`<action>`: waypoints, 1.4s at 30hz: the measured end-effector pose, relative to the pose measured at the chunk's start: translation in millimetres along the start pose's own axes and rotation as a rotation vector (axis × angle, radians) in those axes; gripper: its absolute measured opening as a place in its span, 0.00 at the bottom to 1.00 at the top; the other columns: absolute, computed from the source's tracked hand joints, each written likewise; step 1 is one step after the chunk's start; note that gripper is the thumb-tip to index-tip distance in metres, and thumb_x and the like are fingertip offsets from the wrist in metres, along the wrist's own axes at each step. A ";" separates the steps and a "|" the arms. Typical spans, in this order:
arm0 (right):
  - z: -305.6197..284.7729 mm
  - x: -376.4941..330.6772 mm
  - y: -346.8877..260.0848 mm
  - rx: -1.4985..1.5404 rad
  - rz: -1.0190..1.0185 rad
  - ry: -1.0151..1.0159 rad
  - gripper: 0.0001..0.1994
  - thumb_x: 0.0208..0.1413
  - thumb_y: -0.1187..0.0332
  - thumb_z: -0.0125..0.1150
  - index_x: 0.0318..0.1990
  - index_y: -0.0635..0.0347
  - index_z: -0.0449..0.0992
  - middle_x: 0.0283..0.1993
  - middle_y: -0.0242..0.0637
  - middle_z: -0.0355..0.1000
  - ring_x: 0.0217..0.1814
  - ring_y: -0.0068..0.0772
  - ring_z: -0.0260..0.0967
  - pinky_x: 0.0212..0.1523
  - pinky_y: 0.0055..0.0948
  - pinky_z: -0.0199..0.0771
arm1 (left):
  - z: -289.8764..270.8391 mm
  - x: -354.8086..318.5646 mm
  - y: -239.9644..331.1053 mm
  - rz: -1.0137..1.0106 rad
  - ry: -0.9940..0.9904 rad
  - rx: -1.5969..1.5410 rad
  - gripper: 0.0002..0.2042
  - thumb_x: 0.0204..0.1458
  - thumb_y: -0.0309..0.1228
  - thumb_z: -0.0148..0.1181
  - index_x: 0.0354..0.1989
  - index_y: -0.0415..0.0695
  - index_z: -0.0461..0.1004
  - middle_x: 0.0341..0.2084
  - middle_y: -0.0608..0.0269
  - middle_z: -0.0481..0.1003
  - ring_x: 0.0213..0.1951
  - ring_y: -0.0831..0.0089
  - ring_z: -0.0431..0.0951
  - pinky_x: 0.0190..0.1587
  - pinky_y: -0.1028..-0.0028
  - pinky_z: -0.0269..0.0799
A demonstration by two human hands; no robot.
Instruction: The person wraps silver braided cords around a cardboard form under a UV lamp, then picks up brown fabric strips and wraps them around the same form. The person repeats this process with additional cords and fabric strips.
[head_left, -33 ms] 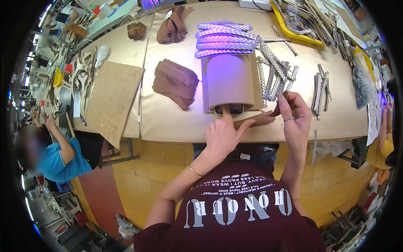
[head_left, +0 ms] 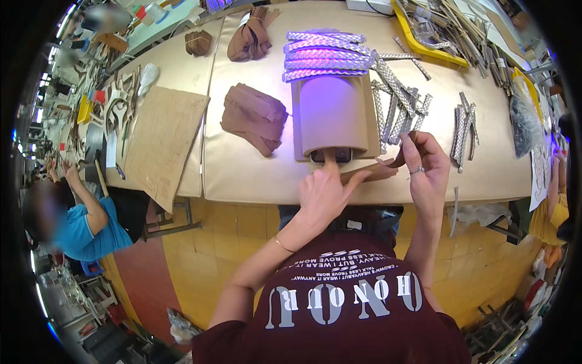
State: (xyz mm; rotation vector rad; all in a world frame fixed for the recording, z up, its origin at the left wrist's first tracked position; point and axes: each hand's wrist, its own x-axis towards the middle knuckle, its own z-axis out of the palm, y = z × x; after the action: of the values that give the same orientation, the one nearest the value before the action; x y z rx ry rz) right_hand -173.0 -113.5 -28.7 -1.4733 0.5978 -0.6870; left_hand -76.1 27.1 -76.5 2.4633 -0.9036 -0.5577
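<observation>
My left hand (head_left: 326, 193) reaches to the table's front edge with index finger and thumb stretched out. Its fingertip touches a dark phone (head_left: 344, 156) tucked under the open end of a tan arched form (head_left: 330, 115). Between thumb and fingers, my right hand (head_left: 429, 173) pinches a thin brown strip (head_left: 398, 161). More flat brown strips (head_left: 373, 174) lie beneath it, partly hidden by my left hand. Silver braided straps (head_left: 324, 56) lie across the far end of the form under purple light. Further silver braided straps (head_left: 397, 109) are scattered to its right.
A pile of brown strips (head_left: 254, 118) lies left of the form, with two tied brown bundles behind. A tan board (head_left: 160, 142) sits farther left. A yellow tray (head_left: 418, 45) of straps stands back right. One person in blue (head_left: 91, 224) works at left; another person's yellow sleeve shows at right.
</observation>
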 end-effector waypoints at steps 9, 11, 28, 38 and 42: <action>1.5 -0.5 6.2 0.014 -0.046 0.008 0.07 0.62 0.72 0.57 0.41 0.69 0.74 0.31 0.29 0.72 0.31 0.16 0.68 0.36 0.18 0.69 | 7.7 0.6 6.2 0.085 0.085 -0.039 0.49 0.51 0.62 0.55 0.65 0.29 0.48 0.16 0.42 0.74 0.22 0.42 0.77 0.25 0.52 0.72; 2.1 -0.6 6.2 0.013 -0.045 0.015 0.07 0.62 0.72 0.57 0.41 0.69 0.74 0.31 0.29 0.71 0.31 0.16 0.67 0.36 0.18 0.69 | 7.2 0.4 6.3 0.093 0.088 0.000 0.49 0.51 0.62 0.54 0.66 0.30 0.47 0.16 0.42 0.74 0.22 0.42 0.77 0.25 0.51 0.71; 2.2 3.7 20.7 0.003 0.042 -0.002 0.06 0.62 0.72 0.57 0.39 0.67 0.74 0.32 0.28 0.72 0.32 0.16 0.68 0.38 0.19 0.68 | 11.4 4.1 4.9 0.058 0.133 -0.024 0.45 0.52 0.61 0.54 0.60 0.27 0.58 0.17 0.41 0.75 0.21 0.45 0.78 0.22 0.55 0.73; 0.9 5.6 28.2 -0.027 0.047 0.003 0.06 0.62 0.72 0.58 0.40 0.67 0.74 0.33 0.27 0.72 0.34 0.15 0.66 0.38 0.17 0.67 | 9.0 9.2 9.6 0.027 0.025 -0.166 0.45 0.52 0.59 0.56 0.62 0.27 0.53 0.22 0.38 0.76 0.27 0.40 0.78 0.27 0.50 0.72; 1.8 5.4 26.3 -0.007 0.032 -0.016 0.06 0.62 0.72 0.58 0.40 0.67 0.74 0.33 0.27 0.72 0.35 0.15 0.66 0.38 0.17 0.67 | 6.0 6.0 12.3 0.043 0.031 -0.166 0.46 0.52 0.59 0.56 0.63 0.26 0.51 0.21 0.38 0.76 0.26 0.40 0.77 0.27 0.50 0.72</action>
State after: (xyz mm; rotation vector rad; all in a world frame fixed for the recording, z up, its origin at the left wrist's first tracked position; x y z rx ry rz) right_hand -166.7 -116.8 -54.7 -1.4710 0.6110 -0.6479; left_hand -81.0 13.0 -75.9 2.2927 -0.8598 -0.5553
